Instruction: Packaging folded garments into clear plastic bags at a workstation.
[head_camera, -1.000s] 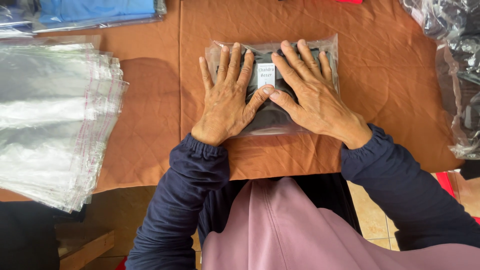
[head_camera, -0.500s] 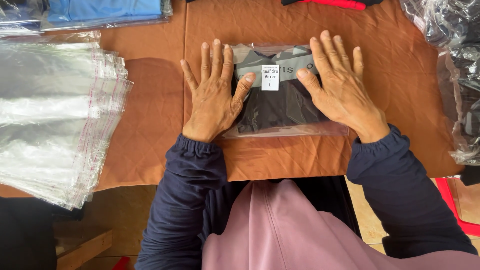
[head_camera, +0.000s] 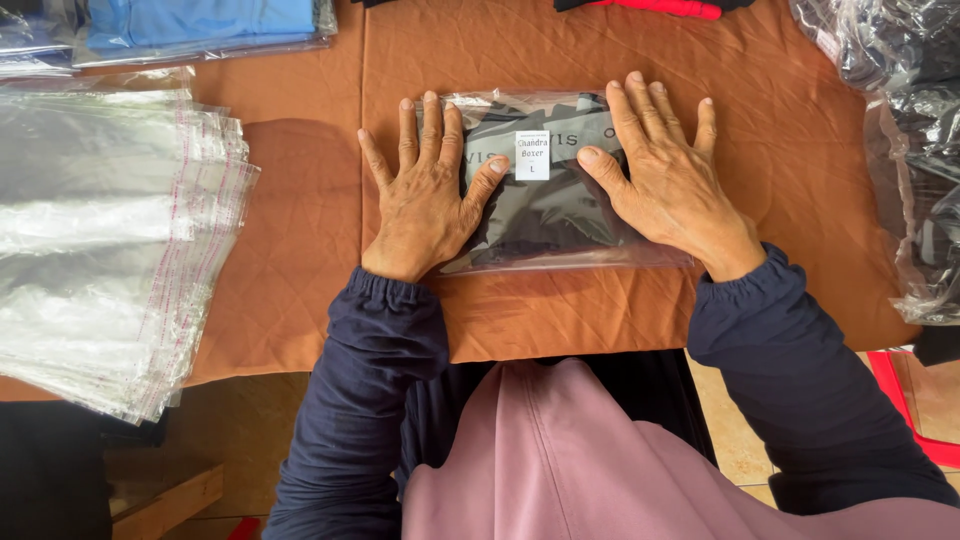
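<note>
Fingers (head_camera: 430, 125) of both hands lie spread and flat, gripping nothing, pressing the clear bag with a folded dark garment (head_camera: 545, 205) against the brown-clothed tabletop (head_camera: 790, 180), probably to squeeze air out. It sits between the thumbs at mid-frame, under left hand (head_camera: 425, 200) and right hand (head_camera: 670, 185). Empty clear bags (head_camera: 110, 240) are stacked at left.
</note>
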